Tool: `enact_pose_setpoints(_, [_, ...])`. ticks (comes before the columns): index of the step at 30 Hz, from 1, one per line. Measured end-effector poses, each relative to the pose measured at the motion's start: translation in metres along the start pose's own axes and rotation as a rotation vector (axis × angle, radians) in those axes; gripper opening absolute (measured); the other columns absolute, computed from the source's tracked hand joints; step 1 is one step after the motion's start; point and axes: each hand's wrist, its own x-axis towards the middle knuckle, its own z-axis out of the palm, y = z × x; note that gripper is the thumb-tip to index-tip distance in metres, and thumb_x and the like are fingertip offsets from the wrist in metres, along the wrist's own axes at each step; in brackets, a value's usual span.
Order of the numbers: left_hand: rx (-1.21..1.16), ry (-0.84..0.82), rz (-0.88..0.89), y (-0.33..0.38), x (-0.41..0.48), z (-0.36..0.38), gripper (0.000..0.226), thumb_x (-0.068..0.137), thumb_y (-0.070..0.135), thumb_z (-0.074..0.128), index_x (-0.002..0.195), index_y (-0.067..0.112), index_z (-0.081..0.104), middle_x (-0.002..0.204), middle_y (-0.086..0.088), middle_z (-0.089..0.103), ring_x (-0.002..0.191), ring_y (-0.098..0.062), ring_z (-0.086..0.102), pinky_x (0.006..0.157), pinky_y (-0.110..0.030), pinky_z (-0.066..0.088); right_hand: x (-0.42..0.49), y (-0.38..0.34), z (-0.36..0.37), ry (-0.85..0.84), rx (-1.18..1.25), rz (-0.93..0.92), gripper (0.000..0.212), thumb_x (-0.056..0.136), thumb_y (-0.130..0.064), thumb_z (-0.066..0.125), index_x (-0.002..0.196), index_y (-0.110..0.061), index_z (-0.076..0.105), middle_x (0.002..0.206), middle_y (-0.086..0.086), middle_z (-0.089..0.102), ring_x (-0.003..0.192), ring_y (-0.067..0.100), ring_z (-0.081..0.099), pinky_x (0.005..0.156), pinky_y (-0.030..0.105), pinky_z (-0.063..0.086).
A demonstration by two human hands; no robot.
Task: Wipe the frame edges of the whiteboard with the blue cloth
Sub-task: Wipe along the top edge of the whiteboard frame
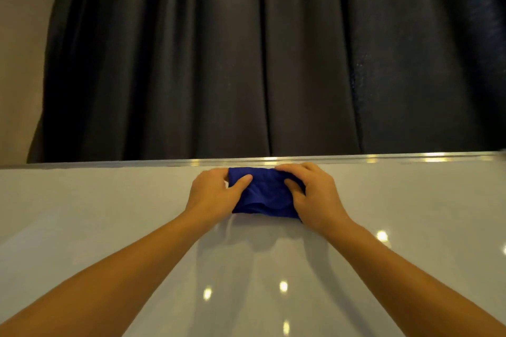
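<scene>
A folded blue cloth point(262, 194) lies against the white surface of the whiteboard point(109, 213), just below its top metal frame edge point(356, 159). My left hand point(212, 195) grips the cloth's left end, thumb on top. My right hand point(315, 194) holds its right end, fingers bent over the upper corner near the frame. The cloth's top edge almost touches the silver frame strip.
A dark pleated curtain point(260, 57) hangs behind the board. A beige wall point(19, 49) shows at the left. Ceiling lights reflect as bright spots on the glossy board.
</scene>
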Motion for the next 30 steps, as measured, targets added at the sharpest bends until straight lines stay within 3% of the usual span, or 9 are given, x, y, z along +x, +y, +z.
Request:
enact_pose_setpoints(3, [0.238, 0.114, 0.173, -0.009, 0.049, 0.005, 0.041, 0.091, 0.054, 0.054, 0.078, 0.016, 0.06, 0.09, -0.005, 0.063, 0.086, -0.028, 0.059, 0.078, -0.041, 0.046, 0.036, 0.005, 0.014, 0.048, -0.178, -0.042, 0.03, 0.093, -0.008, 0.057, 0.119, -0.02, 0.067, 0.105, 0.008, 0.059, 0.092, 0.024, 0.06, 0.083, 0.028, 0.048])
enact_pose_setpoints(7, [0.334, -0.006, 0.142, -0.017, 0.108, 0.019, 0.051, 0.096, 0.056, 0.04, 0.103, 0.011, 0.064, 0.107, -0.011, 0.067, 0.098, -0.032, 0.06, 0.091, -0.044, 0.04, 0.079, 0.004, 0.037, 0.058, -0.503, 0.028, 0.034, 0.093, -0.015, 0.054, 0.123, -0.028, 0.06, 0.113, 0.006, 0.051, 0.092, 0.03, 0.057, 0.076, 0.044, 0.052])
enact_pose_setpoints(11, [0.189, -0.14, 0.088, -0.027, 0.129, 0.031, 0.045, 0.097, 0.052, 0.04, 0.105, 0.014, 0.061, 0.105, -0.01, 0.067, 0.084, -0.029, 0.059, 0.073, -0.039, 0.046, 0.103, -0.006, 0.065, 0.062, -0.989, 0.008, 0.028, 0.088, -0.025, 0.054, 0.115, -0.026, 0.062, 0.128, 0.01, 0.049, 0.112, 0.035, 0.042, 0.088, 0.045, 0.034])
enact_pose_setpoints(16, [0.238, -0.116, 0.302, -0.054, 0.127, 0.022, 0.04, 0.098, 0.049, 0.029, 0.104, 0.016, 0.051, 0.102, -0.015, 0.067, 0.083, -0.034, 0.059, 0.068, -0.041, 0.04, 0.099, -0.026, 0.104, 0.001, -0.61, -0.04, 0.039, 0.099, -0.04, 0.033, 0.121, -0.021, 0.06, 0.117, 0.006, 0.061, 0.1, 0.026, 0.055, 0.086, 0.043, 0.046])
enact_pose_setpoints(19, [0.39, -0.009, 0.345, -0.083, 0.118, 0.016, 0.068, 0.093, 0.067, 0.012, 0.118, 0.018, 0.051, 0.107, -0.013, 0.069, 0.098, -0.033, 0.061, 0.086, -0.047, 0.042, 0.084, -0.019, 0.106, -0.159, -0.674, 0.032, 0.069, 0.092, -0.067, 0.012, 0.148, -0.03, 0.03, 0.141, 0.003, 0.049, 0.126, 0.025, 0.045, 0.106, 0.041, 0.035])
enact_pose_setpoints(21, [0.505, -0.033, 0.317, -0.104, 0.108, 0.014, 0.09, 0.081, 0.08, 0.003, 0.141, 0.024, 0.04, 0.137, -0.01, 0.056, 0.129, -0.034, 0.045, 0.109, -0.052, 0.028, 0.067, -0.007, 0.103, -0.232, -0.762, 0.006, 0.078, 0.085, -0.075, -0.002, 0.152, -0.038, 0.012, 0.154, 0.001, 0.033, 0.139, 0.026, 0.03, 0.116, 0.044, 0.018])
enact_pose_setpoints(23, [0.522, -0.117, 0.303, -0.117, 0.1, 0.014, 0.101, 0.071, 0.088, -0.006, 0.153, 0.033, 0.014, 0.161, -0.009, 0.023, 0.149, -0.036, 0.012, 0.119, -0.054, 0.007, 0.055, 0.009, 0.086, -0.219, -0.815, 0.015, 0.075, 0.085, -0.075, -0.001, 0.152, -0.04, 0.005, 0.159, 0.001, 0.024, 0.144, 0.027, 0.021, 0.118, 0.045, 0.008])
enact_pose_setpoints(26, [0.485, -0.159, 0.331, -0.12, 0.097, 0.02, 0.102, 0.066, 0.09, -0.008, 0.153, 0.037, -0.009, 0.165, -0.005, -0.011, 0.149, -0.033, -0.015, 0.12, -0.056, -0.007, 0.047, 0.032, 0.052, -0.096, -0.888, 0.185, 0.074, 0.087, -0.074, 0.0, 0.152, -0.038, 0.009, 0.16, 0.002, 0.025, 0.146, 0.028, 0.018, 0.12, 0.045, 0.004])
enact_pose_setpoints(30, [0.495, -0.157, 0.341, -0.107, 0.098, 0.026, 0.099, 0.068, 0.089, -0.001, 0.151, 0.037, -0.016, 0.163, -0.006, -0.02, 0.148, -0.033, -0.02, 0.119, -0.057, -0.007, 0.048, 0.014, 0.083, -0.06, -0.78, 0.248, 0.083, 0.082, -0.078, 0.002, 0.153, -0.036, 0.011, 0.163, 0.003, 0.014, 0.149, 0.028, 0.005, 0.119, 0.045, -0.005])
